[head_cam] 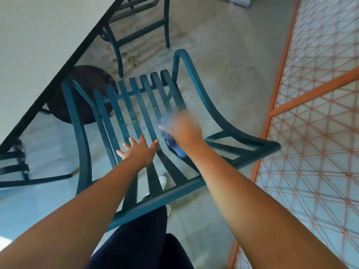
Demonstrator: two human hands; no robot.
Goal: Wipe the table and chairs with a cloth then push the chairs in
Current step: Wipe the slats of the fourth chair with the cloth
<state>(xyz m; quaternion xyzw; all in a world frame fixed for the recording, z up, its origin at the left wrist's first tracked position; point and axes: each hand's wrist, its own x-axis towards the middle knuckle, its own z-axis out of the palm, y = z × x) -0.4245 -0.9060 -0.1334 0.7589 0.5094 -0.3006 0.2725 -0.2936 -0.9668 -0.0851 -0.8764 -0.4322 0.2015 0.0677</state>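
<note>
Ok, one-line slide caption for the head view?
Right hand wipes the teal slatted chair with a blue cloth; left hand spread open above it.

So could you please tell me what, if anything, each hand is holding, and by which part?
The right hand holds a crumpled blue cloth bunched beneath its palm; blur hides the exact grip. The left hand holds nothing.

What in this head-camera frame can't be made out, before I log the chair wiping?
- Right hand: motion-blurred, so its grip on the blue cloth is unclear.
- Blue cloth: mostly hidden under that hand.
- Table: cut off by the top and left edges.
- Teal chair: backrest partly hidden by both forearms.
- Left hand: contact with the slats cannot be told.
</note>
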